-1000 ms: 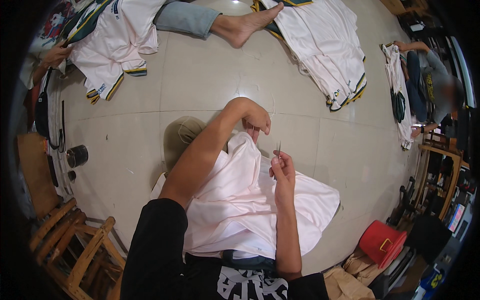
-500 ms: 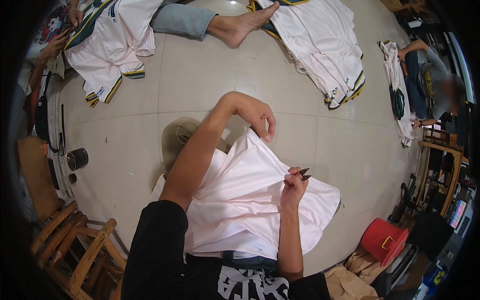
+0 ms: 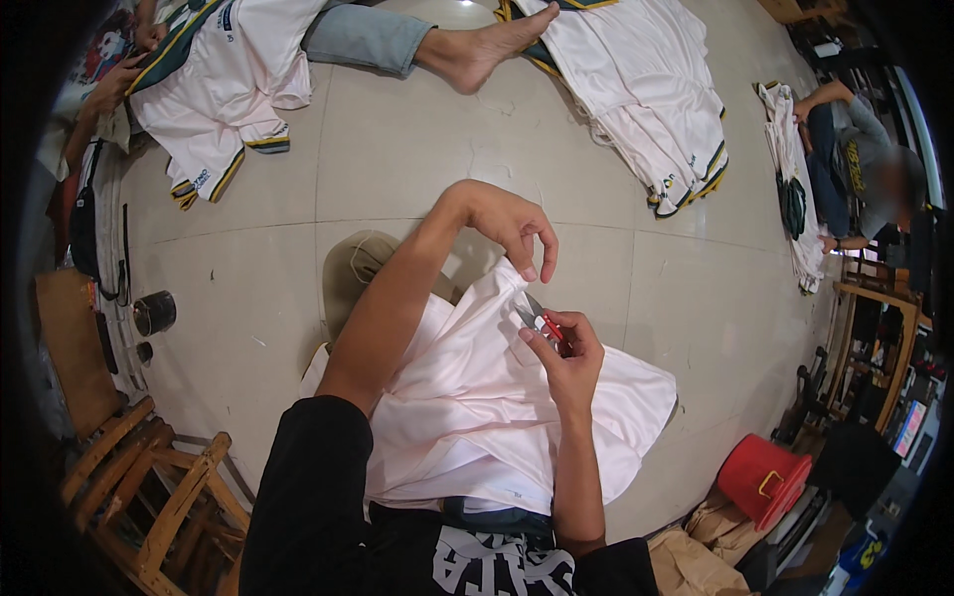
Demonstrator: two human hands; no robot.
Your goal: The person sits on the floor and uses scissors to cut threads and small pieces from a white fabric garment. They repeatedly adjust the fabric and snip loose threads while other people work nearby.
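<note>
A white garment (image 3: 467,397) lies spread over my lap. My left hand (image 3: 512,230) pinches its upper edge and lifts it into a peak. In my right hand (image 3: 571,353) is a pair of small thread snips (image 3: 547,325) with red on the grip. Their blades point up and left, spread apart, at the lifted cloth just below my left fingertips. Whether the blades touch the cloth I cannot tell.
Ahead lie more white garments (image 3: 636,89) with green and yellow trim, near another person's bare foot (image 3: 487,45). People at the left and right handle similar pieces. A wooden chair (image 3: 159,497) stands at lower left, a red bucket (image 3: 763,479) at lower right.
My right hand has turned the snips from pointing right to pointing up-left and brought them to the cloth's edge. My left hand has shifted slightly right, its fingers a little more spread.
</note>
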